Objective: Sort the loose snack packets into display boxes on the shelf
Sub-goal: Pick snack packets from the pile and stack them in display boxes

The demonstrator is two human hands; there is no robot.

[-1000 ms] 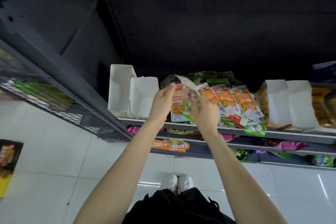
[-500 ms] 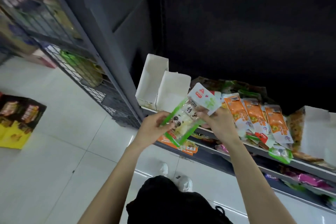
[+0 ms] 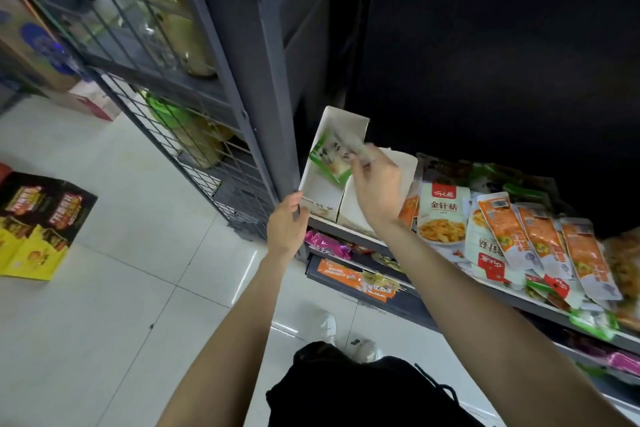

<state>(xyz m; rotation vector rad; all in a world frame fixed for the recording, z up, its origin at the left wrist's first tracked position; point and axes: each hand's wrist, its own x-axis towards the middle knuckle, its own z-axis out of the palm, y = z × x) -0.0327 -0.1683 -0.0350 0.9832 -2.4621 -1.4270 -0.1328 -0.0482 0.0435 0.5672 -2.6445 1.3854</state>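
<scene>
Head view, only one available. Right hand point(image 3: 375, 189) sat just above frame centre, fingers pinched on the top edge of a green-edged snack packet point(image 3: 329, 159), blurred but clearly hanging inside the leftmost white display box point(image 3: 320, 199) at the shelf's point(image 3: 349, 234) left end. Left hand point(image 3: 286, 224) was at centre frame, thumb and fingers curled round that box's near front corner, apparently steadying it. Second white box point(image 3: 405, 166) stood touching the first on its right, contents hidden behind the wrist. Loose pile of orange packets point(image 3: 540, 236) and a white mushroom packet point(image 3: 443, 215) filled the shelf toward centre right.

Probably best to lower the packet upright, flat against the box's back wall, then let go only once the bottom edge met the floor of the box. Worth holding the corner firm meanwhile; a light cardboard box near the shelf edge looked easy to nudge off. Couldn't tell whether anything else was already inside.
</scene>
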